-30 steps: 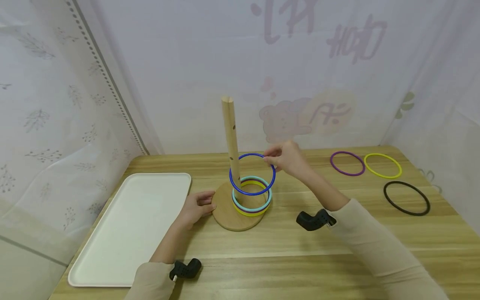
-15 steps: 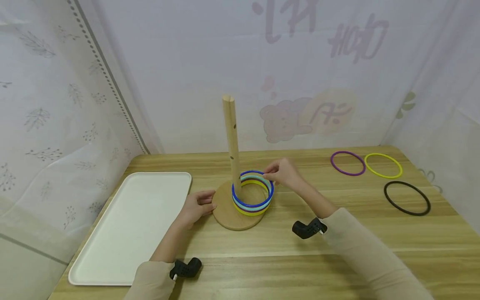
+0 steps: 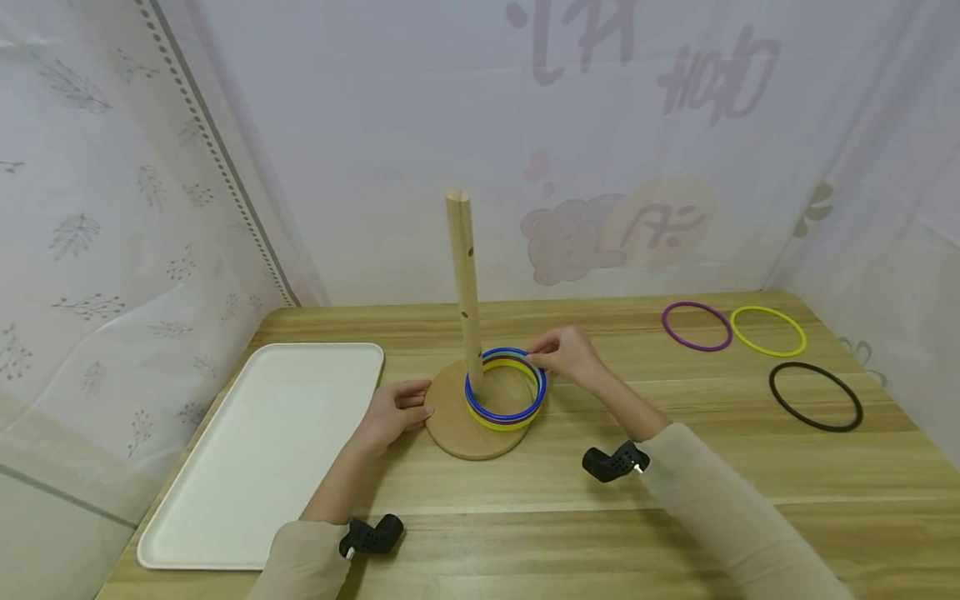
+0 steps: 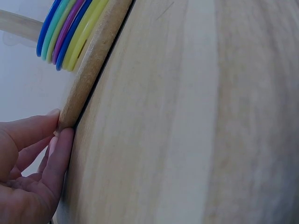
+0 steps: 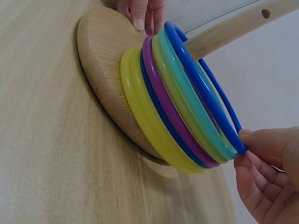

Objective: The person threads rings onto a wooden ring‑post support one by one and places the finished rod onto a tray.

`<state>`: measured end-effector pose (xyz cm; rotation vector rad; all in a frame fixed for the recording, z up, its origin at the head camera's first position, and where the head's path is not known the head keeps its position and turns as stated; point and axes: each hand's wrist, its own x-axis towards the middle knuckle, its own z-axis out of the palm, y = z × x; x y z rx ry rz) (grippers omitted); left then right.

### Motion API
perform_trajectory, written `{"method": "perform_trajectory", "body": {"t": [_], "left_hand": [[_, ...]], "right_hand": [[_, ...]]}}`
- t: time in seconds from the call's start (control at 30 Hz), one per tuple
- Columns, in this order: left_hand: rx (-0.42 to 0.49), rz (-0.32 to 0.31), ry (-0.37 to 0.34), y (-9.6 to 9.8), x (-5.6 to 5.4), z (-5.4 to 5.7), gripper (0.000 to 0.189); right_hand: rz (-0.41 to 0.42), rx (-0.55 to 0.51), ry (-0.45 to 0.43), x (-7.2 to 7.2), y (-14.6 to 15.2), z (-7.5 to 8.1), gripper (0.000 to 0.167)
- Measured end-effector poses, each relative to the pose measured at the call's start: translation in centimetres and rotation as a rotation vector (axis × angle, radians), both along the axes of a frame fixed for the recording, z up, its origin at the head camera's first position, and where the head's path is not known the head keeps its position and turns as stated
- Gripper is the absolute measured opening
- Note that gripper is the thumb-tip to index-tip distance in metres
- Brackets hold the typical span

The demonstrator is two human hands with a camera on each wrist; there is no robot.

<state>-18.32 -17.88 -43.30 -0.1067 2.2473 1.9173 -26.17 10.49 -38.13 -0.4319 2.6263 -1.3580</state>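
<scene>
Top blue ring [image 5: 199, 83] lower, turquoise ring [image 5: 184, 84] partly hidden

Ten rings were tallied: seven around one upright wooden post [image 3: 467, 292], namely two blue rings [image 5: 209, 95], two yellow rings [image 5: 140, 112], one turquoise ring [image 5: 188, 92], one yellow-green ring [image 5: 174, 95] and one purple ring [image 5: 161, 95]; three lie loose, one purple [image 3: 701, 348], one yellow [image 3: 772, 353], one black [image 3: 832, 430]. Also recorded: one round wooden base [image 3: 457, 433], one white tray [image 3: 262, 458], one table [image 3: 562, 542], one left hand [image 3: 392, 412], one right hand [image 3: 566, 354], two sleeves [image 3: 303, 558].
</scene>
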Motion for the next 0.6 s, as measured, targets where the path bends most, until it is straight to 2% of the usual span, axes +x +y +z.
{"method": "perform_trajectory", "body": {"t": [0.37, 0.6], "left_hand": [[-0.004, -0.003, 0.020, 0.1, 0.0, 0.0, 0.048], [0.009, 0.014, 0.010, 0.1, -0.1, -0.1, 0.047]], "right_hand": [[0.038, -0.052, -0.007, -0.2, 0.5, -0.8, 0.016], [0.074, -0.100, -0.025, -0.8, 3.4, -0.5, 0.028]]}}
